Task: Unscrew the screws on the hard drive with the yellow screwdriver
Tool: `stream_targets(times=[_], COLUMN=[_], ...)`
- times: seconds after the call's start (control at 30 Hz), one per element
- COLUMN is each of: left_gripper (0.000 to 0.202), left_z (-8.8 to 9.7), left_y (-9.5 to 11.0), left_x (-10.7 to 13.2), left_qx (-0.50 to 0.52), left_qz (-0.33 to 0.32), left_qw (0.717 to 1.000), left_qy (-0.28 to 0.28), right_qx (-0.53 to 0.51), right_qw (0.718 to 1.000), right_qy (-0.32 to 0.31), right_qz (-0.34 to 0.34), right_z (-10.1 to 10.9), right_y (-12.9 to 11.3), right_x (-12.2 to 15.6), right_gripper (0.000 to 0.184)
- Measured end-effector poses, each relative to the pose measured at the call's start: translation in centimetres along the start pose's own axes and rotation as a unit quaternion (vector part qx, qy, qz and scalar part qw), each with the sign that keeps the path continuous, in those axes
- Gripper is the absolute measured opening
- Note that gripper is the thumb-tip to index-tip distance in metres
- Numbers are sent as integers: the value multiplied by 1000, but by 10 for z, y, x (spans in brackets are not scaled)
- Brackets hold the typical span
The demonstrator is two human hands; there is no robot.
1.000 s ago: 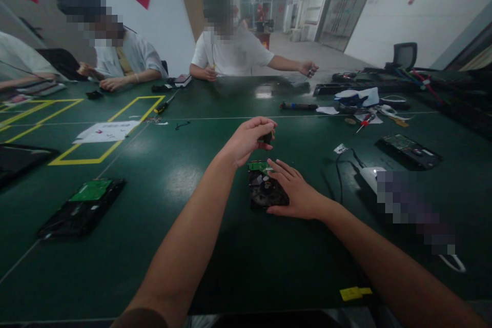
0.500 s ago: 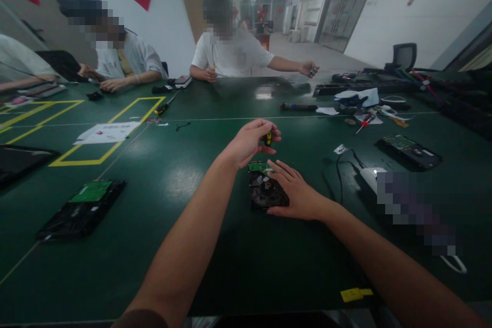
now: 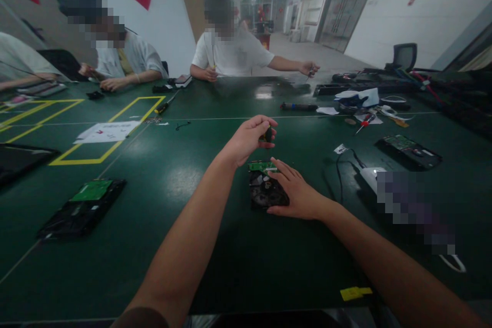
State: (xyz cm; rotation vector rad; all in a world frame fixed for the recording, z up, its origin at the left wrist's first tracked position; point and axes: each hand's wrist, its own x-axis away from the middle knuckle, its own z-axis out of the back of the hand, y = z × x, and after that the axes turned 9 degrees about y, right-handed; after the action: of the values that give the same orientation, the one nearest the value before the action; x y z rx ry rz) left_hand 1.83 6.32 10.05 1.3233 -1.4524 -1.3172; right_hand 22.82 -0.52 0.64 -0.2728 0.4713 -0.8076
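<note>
My left hand [image 3: 253, 136] is closed round the black and yellow handle of a screwdriver [image 3: 268, 135], held above the far end of a hard drive [image 3: 265, 192]. The screwdriver's shaft is barely visible below my fingers. The hard drive lies flat on the table, its green circuit board at the far end and its black body nearer me. My right hand [image 3: 300, 192] grips the drive from the right, thumb at the near edge and fingers spread over its far part. That hand covers the drive's right side.
On the green table [image 3: 154, 266], another drive [image 3: 82, 207] lies left and one more [image 3: 409, 151] right. A cable [image 3: 338, 174] runs beside a blurred-out device. A paper sheet [image 3: 107, 132], a yellow-black screwdriver [image 3: 163, 106] and a red screwdriver [image 3: 367, 120] lie farther back. People sit opposite.
My left hand has risen slightly and its grip has turned on the screwdriver, showing less yellow on the handle. My right hand and the hard drive have hardly moved.
</note>
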Motion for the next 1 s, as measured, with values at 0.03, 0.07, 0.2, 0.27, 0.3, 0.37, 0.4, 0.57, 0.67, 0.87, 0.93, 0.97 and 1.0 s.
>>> stream_targets(times=[0.03,0.07,0.2,0.27,0.3,0.37,0.4,0.57,0.67,0.87,0.93,0.97,1.0], left_gripper=[18,19,19,18,17,17,18,20,18,7,7,7,8], left_z=[0,1,1,1,0,-1,-2,-1,-1,-4,-3,-2,-1], left_y=[0,-1,-3,-4,-5,-5,-5,-2,1,0,-2,-3,-3], left_x=[0,-1,-3,-3,-3,-2,-1,-1,0,-1,-2,-2,-3], left_qx=[3,7,13,1,-12,-42,-56,-90,-85,-19,-7,-3,-2], left_qz=[-2,-3,-9,-17,-20,-28,-33,-48,-35,17,22,22,21], left_qw=[1000,1000,1000,1000,1000,999,998,995,996,999,999,999,999], left_qy=[4,6,13,11,8,5,7,14,-3,25,34,33,30], right_qx=[0,0,7,12,13,11,10,10,12,14,15,15,14], right_qw=[1000,1000,1000,1000,1000,1000,1000,1000,1000,1000,1000,1000,1000], right_qy=[1,2,1,0,-1,0,0,1,-1,-3,-4,-3,-2], right_qz=[-3,-5,3,6,5,4,4,1,1,2,3,4,4], right_z=[0,-1,-2,-2,-2,-1,-1,0,-1,-2,-2,-2,-1], right_y=[0,0,1,1,1,1,0,-1,0,1,1,1,1], right_x=[0,0,0,0,0,0,0,0,0,0,0,0,0], right_gripper=[95,95,95,96,96,96,96,94,95,97,97,97,96])
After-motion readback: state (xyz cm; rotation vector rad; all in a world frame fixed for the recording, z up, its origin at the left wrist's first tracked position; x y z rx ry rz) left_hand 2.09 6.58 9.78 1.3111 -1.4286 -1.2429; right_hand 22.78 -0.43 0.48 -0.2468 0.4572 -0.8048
